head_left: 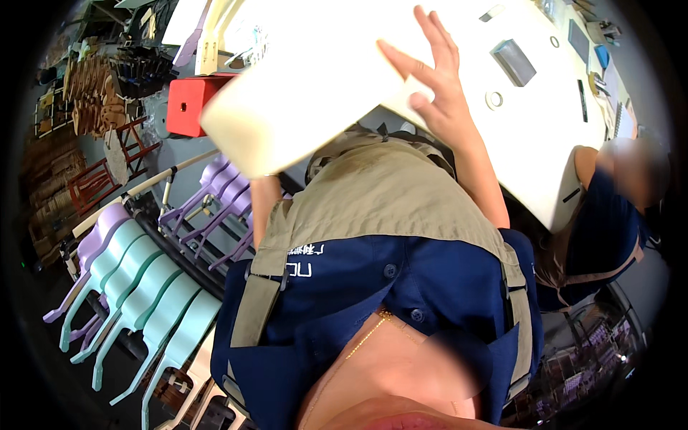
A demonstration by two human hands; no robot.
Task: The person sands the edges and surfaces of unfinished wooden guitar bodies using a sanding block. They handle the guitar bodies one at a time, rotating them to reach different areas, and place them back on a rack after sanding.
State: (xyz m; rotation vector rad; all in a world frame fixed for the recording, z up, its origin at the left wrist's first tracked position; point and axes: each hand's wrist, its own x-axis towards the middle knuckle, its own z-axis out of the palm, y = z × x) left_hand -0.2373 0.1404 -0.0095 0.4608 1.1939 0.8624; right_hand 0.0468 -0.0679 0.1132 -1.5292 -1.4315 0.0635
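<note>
A pale cream, flat piece with rounded corners (308,107), blurred along its near end, hangs tilted in front of me over the table's near edge. My left forearm (265,204) reaches up behind it, and that hand is hidden by the piece. Beside the far right edge of the piece is my right hand (441,93), open with its fingers spread. Its index finger comes close to that edge; whether they touch I cannot tell. The white table (530,143) stretches out beyond both.
A grey block (513,62), a tape roll (494,100) and a black pen (582,100) lie on the table. A red box-shaped stool (188,107) stands left. Teal guitar-like pieces (154,287) and purple ones (226,186) hang on a rack. Another person (598,222) is at the right.
</note>
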